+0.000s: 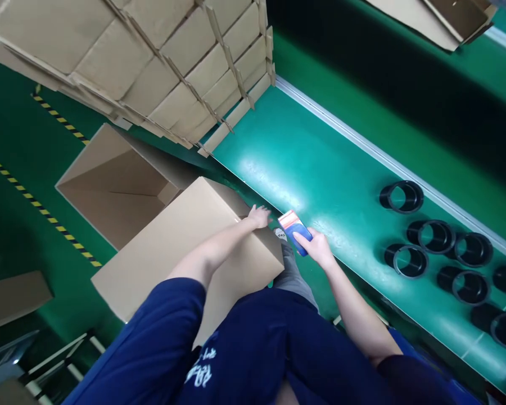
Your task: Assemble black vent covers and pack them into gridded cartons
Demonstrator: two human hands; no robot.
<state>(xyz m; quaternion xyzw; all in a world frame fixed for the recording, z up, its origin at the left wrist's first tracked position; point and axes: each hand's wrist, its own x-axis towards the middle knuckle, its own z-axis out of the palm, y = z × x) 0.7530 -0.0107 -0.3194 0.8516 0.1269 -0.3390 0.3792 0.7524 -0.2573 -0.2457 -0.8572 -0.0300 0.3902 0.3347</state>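
A closed-sided cardboard box lies slanted in front of my body, against my legs. My left hand reaches across it to the far end, by the edge and flap there. Its fingers are stretched out and grip nothing that I can see. To the right of the box, my right hand holds a flat blue object with a red-and-white striped end, thumb on top. What kind of thing it is I cannot make out. This hand is above the gap between box and green bench.
An open cardboard box stands behind the first one. Stacked cartons rise at the upper left. Several black ring-shaped parts stand on the green bench at right. Yellow-black tape marks the floor.
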